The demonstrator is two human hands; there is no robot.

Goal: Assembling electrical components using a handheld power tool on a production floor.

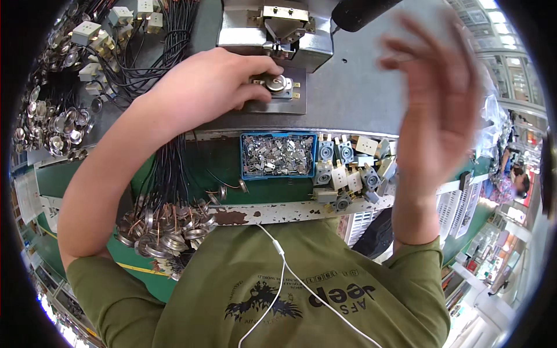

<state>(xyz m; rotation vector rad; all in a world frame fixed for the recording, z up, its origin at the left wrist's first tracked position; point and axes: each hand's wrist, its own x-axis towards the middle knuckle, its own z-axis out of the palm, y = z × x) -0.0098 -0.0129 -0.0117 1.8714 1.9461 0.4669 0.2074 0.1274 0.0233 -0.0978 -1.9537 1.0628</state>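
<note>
My left hand [214, 81] reaches across to a metal plate under a press, thumb and index finger closed round a thermostat body [278, 85]. That part has a round silvery metal cap and brass tabs at its right side. The press head [284, 32] stands just beyond my fingertips. Raised at the right, above the bench, my right hand [438, 87] is blurred by motion. Its fingers look spread, and nothing shows in them.
A blue tray [242, 156] of small metal clips sits before the bench. Right of it lie several white and grey switch blocks [348, 168]. Bundled black leads [174, 168] with metal discs hang at left; more discs [58, 124] lie farther left. A dark cylinder [362, 13] juts in above.
</note>
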